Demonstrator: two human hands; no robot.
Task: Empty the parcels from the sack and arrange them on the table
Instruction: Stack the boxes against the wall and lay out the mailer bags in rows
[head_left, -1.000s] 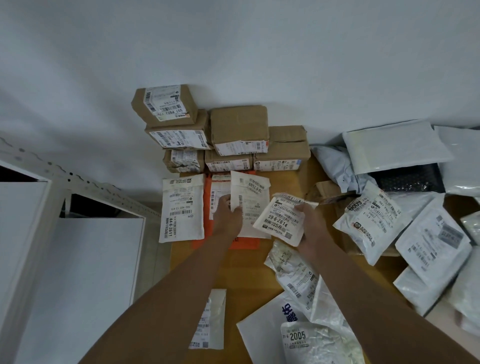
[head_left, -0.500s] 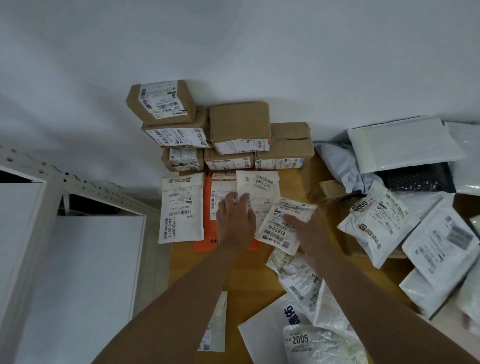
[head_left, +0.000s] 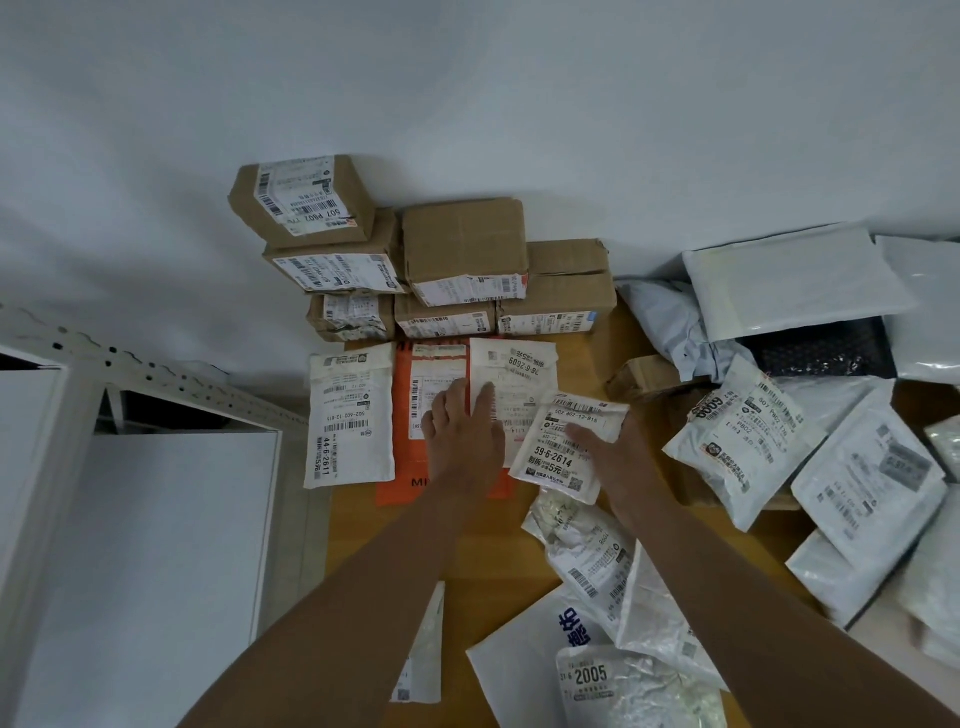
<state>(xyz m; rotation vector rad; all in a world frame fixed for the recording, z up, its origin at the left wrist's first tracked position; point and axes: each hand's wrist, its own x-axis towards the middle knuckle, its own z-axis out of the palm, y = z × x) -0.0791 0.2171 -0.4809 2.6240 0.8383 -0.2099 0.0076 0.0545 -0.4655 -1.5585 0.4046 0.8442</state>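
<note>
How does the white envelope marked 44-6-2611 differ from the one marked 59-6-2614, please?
The 44-6-2611 envelope lies square at the left end of the row, untouched; the 59-6-2614 envelope sits tilted under the right hand. The first looks larger and lies by itself; the second overlaps the white envelope the left hand presses. Both are white, labelled mailers on the wooden table.

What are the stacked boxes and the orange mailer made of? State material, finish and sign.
Stacked boxes: likely corrugated cardboard, matte brown, with creased edges and taped seams. Orange mailer: probably plastic film, smooth; it lies thin and flat, though paper can't be excluded.
</note>
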